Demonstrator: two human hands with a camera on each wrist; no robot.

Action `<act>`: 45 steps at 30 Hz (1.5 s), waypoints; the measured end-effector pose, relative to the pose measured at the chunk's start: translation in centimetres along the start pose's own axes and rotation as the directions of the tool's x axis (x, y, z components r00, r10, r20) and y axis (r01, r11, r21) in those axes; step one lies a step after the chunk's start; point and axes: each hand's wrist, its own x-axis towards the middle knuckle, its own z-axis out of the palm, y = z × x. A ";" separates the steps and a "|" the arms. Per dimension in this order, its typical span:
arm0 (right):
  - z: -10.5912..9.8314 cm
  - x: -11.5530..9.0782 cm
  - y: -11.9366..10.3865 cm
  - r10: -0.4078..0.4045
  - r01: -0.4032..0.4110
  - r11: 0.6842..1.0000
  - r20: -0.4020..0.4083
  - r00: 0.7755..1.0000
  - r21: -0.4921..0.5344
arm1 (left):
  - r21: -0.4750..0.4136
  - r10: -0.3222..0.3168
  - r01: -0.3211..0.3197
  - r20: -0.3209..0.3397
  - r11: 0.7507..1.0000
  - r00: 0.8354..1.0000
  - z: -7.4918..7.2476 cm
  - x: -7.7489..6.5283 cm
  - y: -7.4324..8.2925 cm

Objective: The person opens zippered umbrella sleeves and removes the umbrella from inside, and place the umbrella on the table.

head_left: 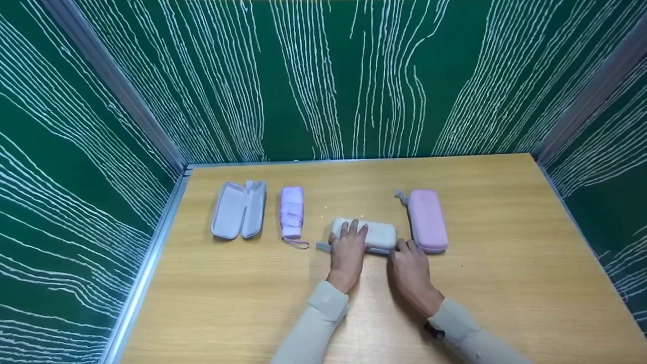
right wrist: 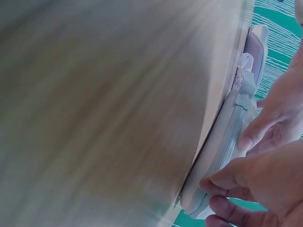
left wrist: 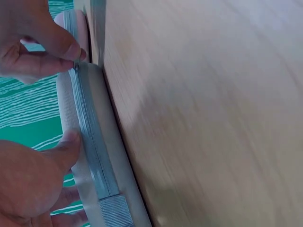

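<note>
A cream zip case (head_left: pixel 380 235) lies closed-looking on the table, a grey zip running along its near side (left wrist: pixel 97 137). My left hand (head_left: pixel 348 253) presses it from above with spread fingers, the thumb (left wrist: pixel 70 144) against the edge beside the zip. At the case's right end my right hand (head_left: pixel 410 265) pinches the small zip pull (left wrist: pixel 76 64) between thumb and forefinger. A grey fabric tab (head_left: pixel 323 246) sticks out at the left end. Just right of it lies a pink zip case (head_left: pixel 427 221), close to my right knuckles.
Farther left are a folded lilac umbrella (head_left: pixel 291 211) with a wrist loop and an opened grey case (head_left: pixel 230 210). Green panels with white wavy lines (head_left: pixel 303 76) enclose the wooden table (head_left: pixel 212 303) at the back and sides.
</note>
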 end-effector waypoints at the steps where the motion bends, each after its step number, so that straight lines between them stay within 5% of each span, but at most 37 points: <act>1: 0.0 0.0 -0.1 0.000 0.000 1.000 -0.007 1.000 -0.007 | 0.008 -0.005 0.005 -0.003 1.000 1.000 0.1 0.0 0.1; 17: 0.4 0.5 -1.5 0.034 -0.035 0.998 -0.024 0.999 -0.052 | 0.042 -0.033 0.032 0.019 0.999 0.999 0.2 -0.4 0.6; 26: 0.5 0.8 -2.2 0.036 -0.037 0.997 -0.007 0.999 -0.062 | 0.040 -0.033 0.034 -0.029 0.999 0.999 0.4 -0.5 0.7; 33: 0.3 0.9 -2.3 0.060 -0.056 0.994 0.039 0.997 -0.099 | -0.038 0.065 -0.064 0.026 0.997 0.998 -0.6 0.2 -1.2; 39: 0.1 0.9 -2.2 0.085 -0.080 0.994 0.061 0.995 -0.076 | -0.097 0.189 -0.181 0.072 0.979 0.979 -1.1 1.2 -3.3; 45: 0.1 1.0 -2.2 0.074 -0.068 0.993 0.050 0.996 -0.101 | -0.154 0.217 -0.206 0.061 0.966 0.974 -0.6 1.4 -3.5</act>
